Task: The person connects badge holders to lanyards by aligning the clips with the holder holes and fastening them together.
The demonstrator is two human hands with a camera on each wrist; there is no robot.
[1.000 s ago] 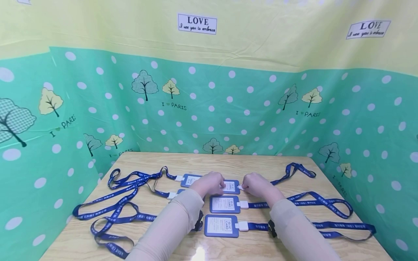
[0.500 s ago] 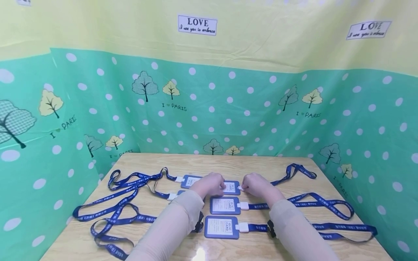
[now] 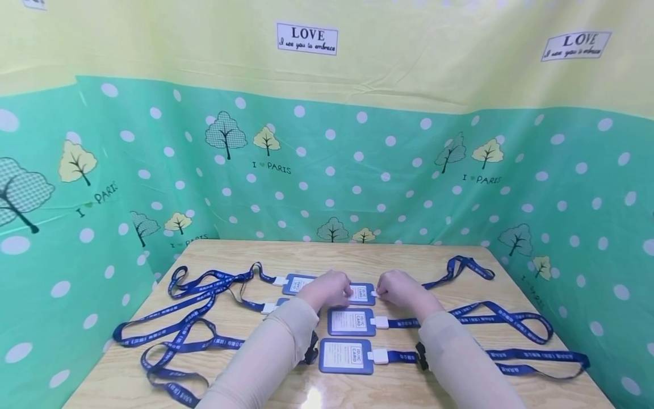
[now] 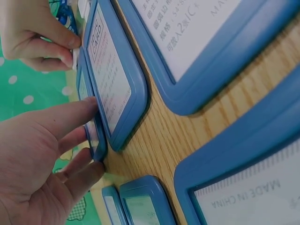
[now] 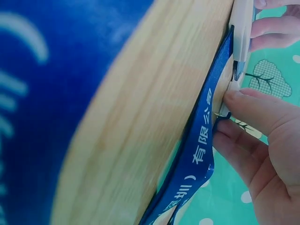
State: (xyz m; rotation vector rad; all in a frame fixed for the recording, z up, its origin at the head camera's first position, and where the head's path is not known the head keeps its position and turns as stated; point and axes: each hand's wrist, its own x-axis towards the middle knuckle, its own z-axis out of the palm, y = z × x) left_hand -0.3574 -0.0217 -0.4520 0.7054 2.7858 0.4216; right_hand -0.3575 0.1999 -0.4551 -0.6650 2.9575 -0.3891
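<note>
My left hand (image 3: 331, 288) holds the farthest blue card holder (image 3: 364, 293) of the right-hand column. In the left wrist view its thumb lies on the near edge of that card holder (image 4: 98, 136), with the fingers at the far side. My right hand (image 3: 401, 291) pinches the white lanyard clip (image 5: 227, 101) at the holder's right end, between thumb and fingers. From the clip a blue lanyard (image 3: 438, 280) runs off to the right. Closer to me lie the middle card holder (image 3: 351, 322) and the nearest card holder (image 3: 346, 356), both flat with white clips.
Two more card holders, a far one (image 3: 294, 283) and a middle one (image 3: 282, 301), lie partly behind my left arm. Their tangled lanyards (image 3: 196, 289) spread over the table's left. Other lanyards (image 3: 511, 318) loop on the right. A patterned curtain (image 3: 327, 170) surrounds the wooden table (image 3: 357, 255).
</note>
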